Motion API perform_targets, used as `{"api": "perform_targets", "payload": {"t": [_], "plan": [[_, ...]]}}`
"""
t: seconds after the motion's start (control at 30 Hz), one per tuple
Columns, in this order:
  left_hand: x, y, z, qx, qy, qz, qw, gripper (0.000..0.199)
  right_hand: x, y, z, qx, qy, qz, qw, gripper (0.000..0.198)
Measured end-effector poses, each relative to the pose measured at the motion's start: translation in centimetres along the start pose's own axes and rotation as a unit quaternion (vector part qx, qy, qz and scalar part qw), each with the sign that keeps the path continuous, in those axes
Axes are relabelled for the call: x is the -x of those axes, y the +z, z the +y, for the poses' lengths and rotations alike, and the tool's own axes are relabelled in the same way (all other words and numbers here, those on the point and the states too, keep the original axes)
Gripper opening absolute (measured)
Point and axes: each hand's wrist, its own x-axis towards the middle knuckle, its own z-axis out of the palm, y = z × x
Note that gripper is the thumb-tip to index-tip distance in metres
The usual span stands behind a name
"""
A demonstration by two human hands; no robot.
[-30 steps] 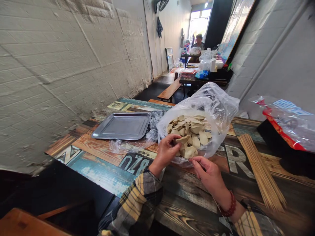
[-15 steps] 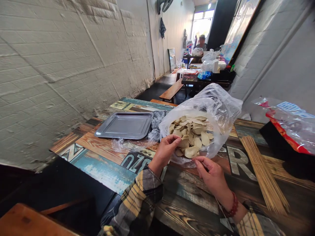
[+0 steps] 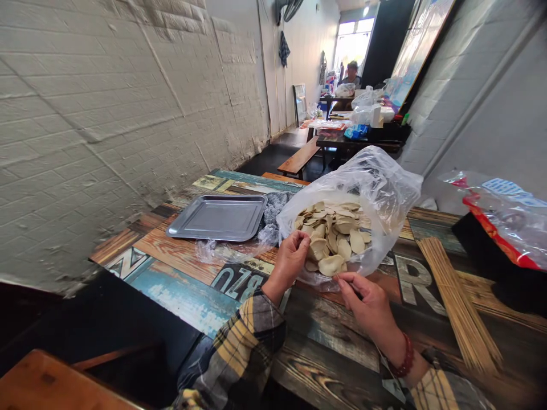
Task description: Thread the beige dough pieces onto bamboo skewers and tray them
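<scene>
Pale beige, flat oval slices [image 3: 333, 228] lie heaped in an open clear plastic bag [image 3: 376, 176] on the table. My left hand [image 3: 288, 262] is at the bag's left front edge, fingertips pinched together beside the slices; what is between them, if anything, is hidden. At the bag's front, my right hand [image 3: 367, 304] is closed round a thin bamboo skewer [image 3: 379, 353], whose lower end shows below the palm. Its fingertips are close to the lowest slice, and I cannot tell whether the skewer's tip touches it.
A bundle of bamboo skewers [image 3: 459, 302] lies to the right, near a black box with a red edge [image 3: 474, 233] and clear packaging. To the left sits a metal tray [image 3: 217, 218] beside a grey cloth [image 3: 276, 208]. Farther back are a bench [image 3: 299, 156] and a seated person [image 3: 351, 74].
My left hand has drawn slightly left and back from the slices, its fingers still pinched. My right hand stays nearly where it was.
</scene>
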Motion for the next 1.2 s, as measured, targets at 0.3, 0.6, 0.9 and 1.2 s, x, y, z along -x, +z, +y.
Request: {"api": "perform_targets", "payload": {"t": [0.3,0.6,0.9,1.2], "plan": [[0.1,-0.2,0.3,-0.013,0.005,-0.047,0.999,0.025,-0.2,0.1,0.6,-0.063,0.043,-0.006,0.997,0.038],[-0.4,-0.3,-0.8,-0.137,0.097,-0.082,0.982,0.016,-0.3,0.1,0.6,-0.128,0.082,-0.011,0.988,0.040],[0.2,-0.2,0.6,-0.235,0.177,-0.018,0.956,0.008,-0.4,0.2,0.6,-0.114,0.076,-0.018,0.990,0.041],[0.2,-0.4,0.5,-0.319,0.225,0.038,0.920,0.006,-0.4,0.2,1.1,-0.107,0.068,-0.032,0.991,0.041]]}}
